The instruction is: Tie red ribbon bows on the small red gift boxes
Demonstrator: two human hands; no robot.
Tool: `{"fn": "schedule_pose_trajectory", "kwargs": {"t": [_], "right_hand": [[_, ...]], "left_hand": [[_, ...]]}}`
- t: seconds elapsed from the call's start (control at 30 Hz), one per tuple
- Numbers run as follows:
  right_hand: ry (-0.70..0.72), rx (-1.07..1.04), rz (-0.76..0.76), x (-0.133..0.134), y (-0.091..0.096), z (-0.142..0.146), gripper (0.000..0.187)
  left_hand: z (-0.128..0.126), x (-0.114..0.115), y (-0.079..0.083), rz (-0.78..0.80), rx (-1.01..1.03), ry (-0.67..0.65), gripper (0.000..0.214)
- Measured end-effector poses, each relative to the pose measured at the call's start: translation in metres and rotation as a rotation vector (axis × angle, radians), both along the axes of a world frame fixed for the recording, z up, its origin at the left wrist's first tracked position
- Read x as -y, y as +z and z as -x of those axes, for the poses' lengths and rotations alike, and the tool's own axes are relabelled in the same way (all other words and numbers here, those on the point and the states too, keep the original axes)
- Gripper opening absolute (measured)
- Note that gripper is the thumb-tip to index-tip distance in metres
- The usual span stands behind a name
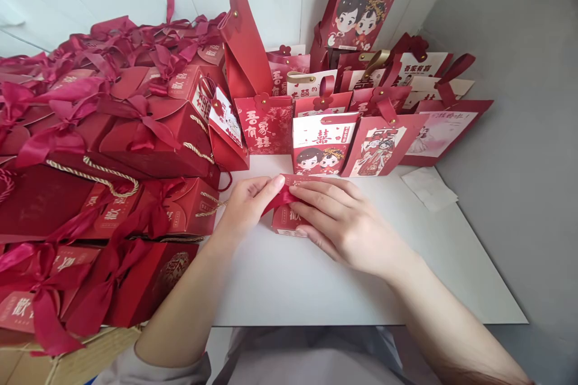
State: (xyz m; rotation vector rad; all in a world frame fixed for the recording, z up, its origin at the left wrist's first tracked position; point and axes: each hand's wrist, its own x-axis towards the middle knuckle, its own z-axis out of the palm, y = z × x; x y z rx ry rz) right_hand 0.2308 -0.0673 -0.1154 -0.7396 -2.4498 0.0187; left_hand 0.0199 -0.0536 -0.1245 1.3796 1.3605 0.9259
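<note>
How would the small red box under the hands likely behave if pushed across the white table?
The small red box looks like thin card, so probably light and easily crushed. Lying flat on the white table, it should slide rather than tip. Its ribbon looks floppy.

Bright, even daylight, soft shadows under the hands, sharp centre, with wide-angle bending and stretching toward the edges.
</note>
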Motion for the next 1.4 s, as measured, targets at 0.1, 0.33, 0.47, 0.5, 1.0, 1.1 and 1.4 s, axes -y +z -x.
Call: {"fn": "schedule_pose_trajectory", "kwargs": {"t": [0.1,0.33,0.47,0.5,1.0,1.1,1.4], "right_hand": [[0.006,-0.015,0.015,-0.003,-0.002,-0.001,0.03],[0.146,-0.329,0.14,-0.007,-0.009,-0.005,0.016],[0.172,-0.376,0.263,-0.008,-0.009,-0.005,0.022],[0.182,-0.376,0.265,-0.008,-0.009,-0.005,0.023],[0.377,-0.288,0.329,0.004,-0.004,-0.002,0.005],[0.408,-0.312,0.364,0.003,-0.003,-0.005,0.008],[-0.021,-0.326,0.052,-0.017,-0.004,-0.021,0.019]], "left_hand": [[0.0,0.001,-0.002,0.027,0.095,0.013,0.045],[0.0,-0.003,-0.005,0.044,0.144,0.024,0.046],[-0.001,-0.004,-0.008,0.025,0.151,0.035,0.045],[-0.001,-0.004,-0.009,0.016,0.15,0.05,0.045],[-0.014,0.001,-0.01,-0.064,0.123,0.231,0.043],[-0.016,0.002,-0.009,-0.126,0.079,0.29,0.035],[-0.018,0.003,-0.014,-0.092,0.126,0.274,0.028]]}}
